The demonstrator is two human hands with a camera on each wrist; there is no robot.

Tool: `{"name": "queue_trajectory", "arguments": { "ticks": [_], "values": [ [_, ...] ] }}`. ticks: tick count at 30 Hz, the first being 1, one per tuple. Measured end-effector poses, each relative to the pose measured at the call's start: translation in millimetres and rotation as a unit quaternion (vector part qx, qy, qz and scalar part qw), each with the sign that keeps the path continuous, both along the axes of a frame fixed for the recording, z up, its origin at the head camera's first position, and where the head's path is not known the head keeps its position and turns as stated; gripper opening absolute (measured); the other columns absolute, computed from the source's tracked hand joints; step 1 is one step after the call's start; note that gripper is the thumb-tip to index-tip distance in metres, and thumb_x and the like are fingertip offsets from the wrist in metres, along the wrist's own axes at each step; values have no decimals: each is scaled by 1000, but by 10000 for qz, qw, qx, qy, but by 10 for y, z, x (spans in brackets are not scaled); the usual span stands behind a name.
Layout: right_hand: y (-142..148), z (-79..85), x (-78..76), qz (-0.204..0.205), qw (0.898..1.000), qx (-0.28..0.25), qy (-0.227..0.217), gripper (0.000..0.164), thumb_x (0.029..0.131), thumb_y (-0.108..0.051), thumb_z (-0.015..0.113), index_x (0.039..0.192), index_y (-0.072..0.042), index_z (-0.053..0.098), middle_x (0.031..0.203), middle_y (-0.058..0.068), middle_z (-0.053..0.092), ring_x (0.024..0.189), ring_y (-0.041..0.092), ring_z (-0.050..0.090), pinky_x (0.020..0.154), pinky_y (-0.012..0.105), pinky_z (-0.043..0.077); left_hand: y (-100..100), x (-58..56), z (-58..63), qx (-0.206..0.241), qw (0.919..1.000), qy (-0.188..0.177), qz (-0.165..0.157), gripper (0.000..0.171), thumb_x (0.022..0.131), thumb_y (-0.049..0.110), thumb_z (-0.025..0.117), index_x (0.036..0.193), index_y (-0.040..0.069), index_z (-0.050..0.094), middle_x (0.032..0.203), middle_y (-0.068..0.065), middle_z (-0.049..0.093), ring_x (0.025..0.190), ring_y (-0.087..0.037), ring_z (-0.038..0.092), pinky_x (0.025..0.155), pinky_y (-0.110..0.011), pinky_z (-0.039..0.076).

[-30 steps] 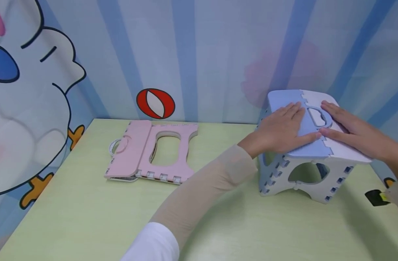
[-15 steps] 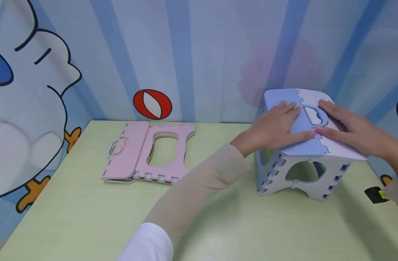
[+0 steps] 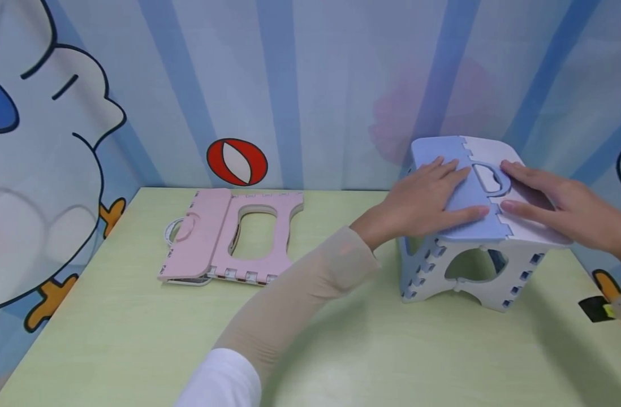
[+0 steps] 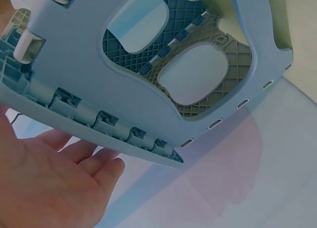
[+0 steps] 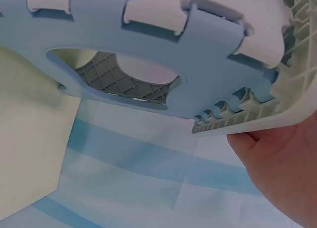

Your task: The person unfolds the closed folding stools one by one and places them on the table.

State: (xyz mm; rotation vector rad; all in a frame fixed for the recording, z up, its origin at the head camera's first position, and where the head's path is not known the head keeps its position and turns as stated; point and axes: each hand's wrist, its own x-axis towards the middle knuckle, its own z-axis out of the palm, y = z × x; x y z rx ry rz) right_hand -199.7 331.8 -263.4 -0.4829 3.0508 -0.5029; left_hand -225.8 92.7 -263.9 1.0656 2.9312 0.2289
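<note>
On the right of the table stands an unfolded folding step stool (image 3: 465, 195), upright, its top half blue and half white with a blue loop handle in the middle. My left hand (image 3: 422, 198) lies palm down with spread fingers on the blue half. The right hand (image 3: 570, 209) is on the white half, fingertips and thumb towards the handle; contact under its palm is hidden. In the left wrist view the left hand (image 4: 64, 183) shows past the blue top's edge. From the right wrist view, the right hand (image 5: 287, 163) appears beside the white top's edge.
A pink folding stool (image 3: 203, 237) lies folded flat on the left of the pale green table (image 3: 137, 339). Behind the table hangs a blue striped backdrop (image 3: 326, 96) with cartoon prints. The upright stool stands near the table's back right.
The right hand has slid slightly right, its thumb away from the middle seam. The left hand has drawn back a little to the left. The stool stays upright; the view has shifted slightly.
</note>
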Motion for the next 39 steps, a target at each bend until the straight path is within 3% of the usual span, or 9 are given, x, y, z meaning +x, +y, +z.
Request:
{"name": "queue_trajectory", "arguments": {
  "ticks": [10, 18, 25, 29, 31, 33, 34, 37, 39],
  "values": [
    [-57, 41, 155, -15, 9999, 122, 26, 75, 91, -42, 52, 148, -27, 6, 150, 22, 6, 131, 50, 10, 93, 72, 14, -157, 126, 34, 131, 9997, -129, -130, 80, 83, 74, 24, 147, 31, 2, 152, 10, -4, 136, -9, -11, 110, -26, 2],
    [44, -98, 156, 39, 9990, 207, 402, 76, 88, -42, 58, 146, -39, 8, 153, 8, 6, 134, 46, 8, 92, 73, 10, -308, 255, 50, 336, 9984, -223, -386, 80, 84, 73, 27, 147, 32, 1, 151, 12, -8, 135, -7, -15, 110, -27, 2],
    [-265, 118, 443, 292, 9970, 123, 702, 80, 84, -38, 65, 147, -34, 15, 151, 14, 17, 129, 50, 19, 93, 72, 14, -464, 375, 66, 750, 9932, -524, -725, 75, 86, 68, 31, 145, 36, -2, 148, 18, -12, 132, -1, -18, 110, -25, 3],
    [-421, 179, 569, 638, 9928, 30, 1018, 82, 80, -32, 70, 146, -33, 21, 150, 10, 23, 127, 47, 29, 90, 69, 26, -561, 434, 62, 812, 9918, -488, -858, 75, 87, 67, 31, 145, 35, -5, 148, 18, -12, 131, 0, -19, 110, -25, 2],
    [-471, 185, 608, 916, 9880, -12, 1248, 84, 78, -28, 73, 146, -32, 24, 149, 6, 26, 125, 43, 35, 87, 63, 34, -605, 459, 61, 812, 9918, -446, -880, 76, 87, 67, 31, 145, 35, -6, 148, 18, -12, 131, 1, -19, 110, -25, 2],
    [-517, 183, 639, 1287, 9782, 27, 1630, 86, 74, -23, 76, 145, -28, 28, 146, 7, 32, 108, 29, 56, 84, 45, 46, -652, 482, 55, 841, 9916, -405, -897, 76, 87, 67, 32, 145, 34, -5, 148, 18, -12, 130, 1, -19, 110, -25, 3],
    [-542, 183, 654, 1422, 9737, 31, 1781, 87, 73, -20, 77, 145, -26, 29, 145, 7, 33, 102, 26, 59, 82, 34, 48, -676, 495, 52, 856, 9915, -365, -906, 76, 87, 67, 32, 145, 34, -5, 148, 17, -11, 131, 1, -19, 110, -25, 4],
    [-638, 189, 710, 1671, 9648, 76, 2030, 86, 73, -18, 77, 145, -22, 30, 145, 6, 34, 100, 19, 60, 82, 9, 39, -748, 530, 35, 911, 9909, -285, -947, 76, 87, 67, 32, 146, 32, -3, 149, 17, -10, 131, 1, -17, 110, -26, 5],
    [-711, 200, 754, 1746, 9646, 52, 1976, 84, 75, -19, 76, 145, -22, 29, 146, 4, 32, 112, 19, 54, 87, 7, 34, -795, 556, 23, 919, 9908, -228, -971, 77, 87, 66, 31, 146, 31, -3, 149, 16, -10, 132, 0, -17, 110, -25, 4]
  ]
}}
